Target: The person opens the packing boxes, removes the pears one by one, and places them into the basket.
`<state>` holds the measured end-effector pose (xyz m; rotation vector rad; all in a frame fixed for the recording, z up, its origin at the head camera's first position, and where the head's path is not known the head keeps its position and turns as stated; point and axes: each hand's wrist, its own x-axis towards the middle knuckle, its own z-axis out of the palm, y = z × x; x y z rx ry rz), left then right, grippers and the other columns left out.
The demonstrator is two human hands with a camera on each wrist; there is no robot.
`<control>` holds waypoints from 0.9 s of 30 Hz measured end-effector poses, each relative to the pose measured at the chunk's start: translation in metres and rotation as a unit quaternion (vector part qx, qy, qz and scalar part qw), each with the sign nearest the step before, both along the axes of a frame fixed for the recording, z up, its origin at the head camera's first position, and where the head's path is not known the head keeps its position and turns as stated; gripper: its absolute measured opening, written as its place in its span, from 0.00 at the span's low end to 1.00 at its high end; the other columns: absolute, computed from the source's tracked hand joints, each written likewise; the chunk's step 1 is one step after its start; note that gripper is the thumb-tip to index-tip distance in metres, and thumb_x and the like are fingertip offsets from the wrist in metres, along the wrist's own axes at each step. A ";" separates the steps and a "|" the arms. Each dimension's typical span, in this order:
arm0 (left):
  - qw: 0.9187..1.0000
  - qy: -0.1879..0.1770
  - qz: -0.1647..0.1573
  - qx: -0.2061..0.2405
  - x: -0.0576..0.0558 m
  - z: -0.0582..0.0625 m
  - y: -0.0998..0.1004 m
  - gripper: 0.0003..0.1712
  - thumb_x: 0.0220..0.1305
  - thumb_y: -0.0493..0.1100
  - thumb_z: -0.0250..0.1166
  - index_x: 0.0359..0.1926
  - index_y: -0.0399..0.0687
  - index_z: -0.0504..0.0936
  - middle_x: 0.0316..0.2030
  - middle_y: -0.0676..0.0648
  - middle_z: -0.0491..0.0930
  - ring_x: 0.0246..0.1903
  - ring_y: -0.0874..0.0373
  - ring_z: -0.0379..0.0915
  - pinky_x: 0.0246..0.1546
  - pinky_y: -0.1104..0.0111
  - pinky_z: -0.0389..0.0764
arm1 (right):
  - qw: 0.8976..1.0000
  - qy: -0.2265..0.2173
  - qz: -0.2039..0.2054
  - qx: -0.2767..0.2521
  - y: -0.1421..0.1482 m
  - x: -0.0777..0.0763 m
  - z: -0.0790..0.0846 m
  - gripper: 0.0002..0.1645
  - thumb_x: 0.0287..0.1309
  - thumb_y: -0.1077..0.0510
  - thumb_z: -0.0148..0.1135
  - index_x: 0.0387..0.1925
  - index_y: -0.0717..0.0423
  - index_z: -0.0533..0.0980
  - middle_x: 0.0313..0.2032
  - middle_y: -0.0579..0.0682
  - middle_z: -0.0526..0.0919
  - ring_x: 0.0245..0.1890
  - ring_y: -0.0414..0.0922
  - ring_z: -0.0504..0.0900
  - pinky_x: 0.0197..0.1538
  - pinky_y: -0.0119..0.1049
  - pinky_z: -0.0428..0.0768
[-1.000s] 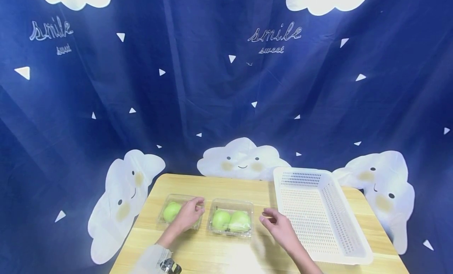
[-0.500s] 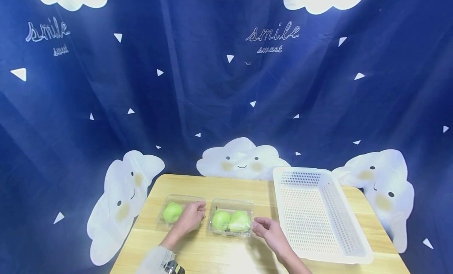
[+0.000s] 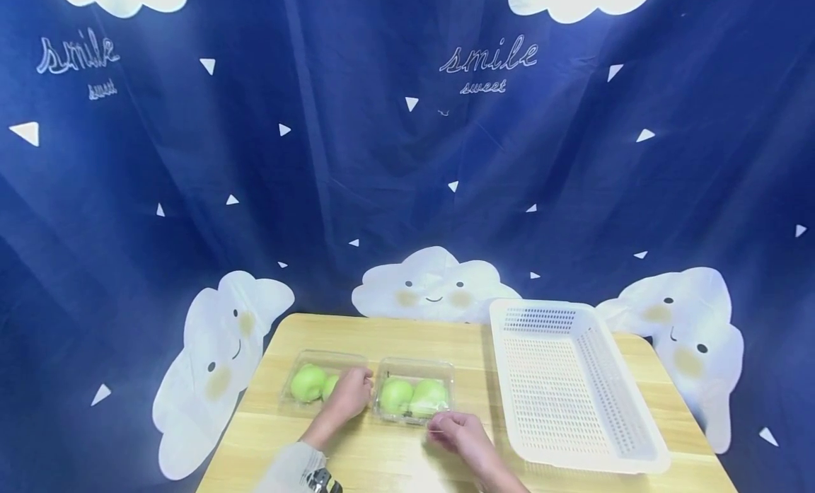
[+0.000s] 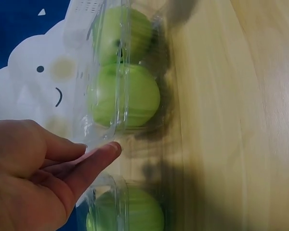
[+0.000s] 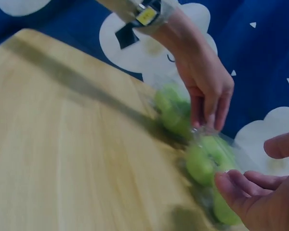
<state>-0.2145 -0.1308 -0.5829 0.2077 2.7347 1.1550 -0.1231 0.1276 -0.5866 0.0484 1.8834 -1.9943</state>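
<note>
Two clear plastic clamshell boxes stand side by side on the table, each with two pale green fruits, like apples or pears. My left hand (image 3: 347, 395) hangs over the right end of the left box (image 3: 318, 357), partly covering one fruit (image 3: 308, 383). Its fingertips (image 4: 114, 147) lie beside the near corner of the right box (image 3: 417, 367), the fingers fairly straight; contact is unclear. At the front right corner of that box is my right hand (image 3: 463, 436), thumb and fingers apart around nothing in the right wrist view (image 5: 260, 192).
A white perforated plastic basket (image 3: 554, 394) stands on the right side of the wooden table (image 3: 395, 465). Behind the table hangs a blue curtain (image 3: 382, 167) with white clouds and triangles.
My right hand has moved left and toward the near edge, from beside the basket to the right box's front corner. The left hand has shifted slightly right and nearer. Both boxes stay put.
</note>
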 end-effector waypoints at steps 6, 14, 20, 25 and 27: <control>1.000 0.007 0.010 -0.017 0.000 -0.002 0.008 0.18 0.67 0.28 0.57 0.55 0.21 0.79 0.53 0.24 0.83 0.44 0.34 0.85 0.48 0.46 0.87 | 0.991 -0.079 -0.030 -0.100 -0.015 0.004 -0.009 0.23 0.72 0.56 0.56 0.55 0.75 0.76 0.42 0.52 0.88 0.41 0.41 0.90 0.51 0.32 0.88; 1.000 -0.005 0.023 -0.006 0.001 -0.010 0.012 0.22 0.62 0.24 0.55 0.56 0.20 0.78 0.55 0.23 0.81 0.27 0.49 0.82 0.31 0.60 0.88 | 0.964 -0.126 -0.082 -0.220 -0.028 0.005 -0.018 0.23 0.73 0.60 0.52 0.58 0.78 0.70 0.42 0.55 0.88 0.45 0.47 0.91 0.58 0.38 0.86; 0.996 -0.047 0.033 0.061 0.004 -0.014 0.013 0.29 0.54 0.20 0.54 0.61 0.18 0.74 0.46 0.28 0.86 0.19 0.59 0.76 0.15 0.76 0.74 | 0.957 -0.132 -0.096 -0.240 -0.032 0.006 -0.024 0.22 0.76 0.59 0.49 0.58 0.76 0.68 0.44 0.55 0.88 0.47 0.47 0.90 0.59 0.38 0.86; 0.984 -0.088 0.050 0.144 0.006 -0.014 0.013 0.27 0.60 0.20 0.50 0.62 0.16 0.71 0.34 0.36 0.86 0.19 0.57 0.81 0.25 0.59 0.89 | 0.955 -0.141 -0.107 -0.238 -0.037 0.006 -0.028 0.20 0.77 0.58 0.48 0.56 0.73 0.70 0.42 0.53 0.89 0.45 0.46 0.91 0.58 0.37 0.86; 0.977 -0.107 0.057 0.175 0.007 -0.017 0.012 0.27 0.62 0.20 0.49 0.63 0.16 0.70 0.34 0.36 0.86 0.19 0.58 0.81 0.28 0.56 0.90 | 0.954 -0.146 -0.108 -0.239 -0.039 0.007 -0.029 0.19 0.77 0.59 0.48 0.56 0.72 0.71 0.41 0.53 0.89 0.44 0.46 0.91 0.57 0.37 0.86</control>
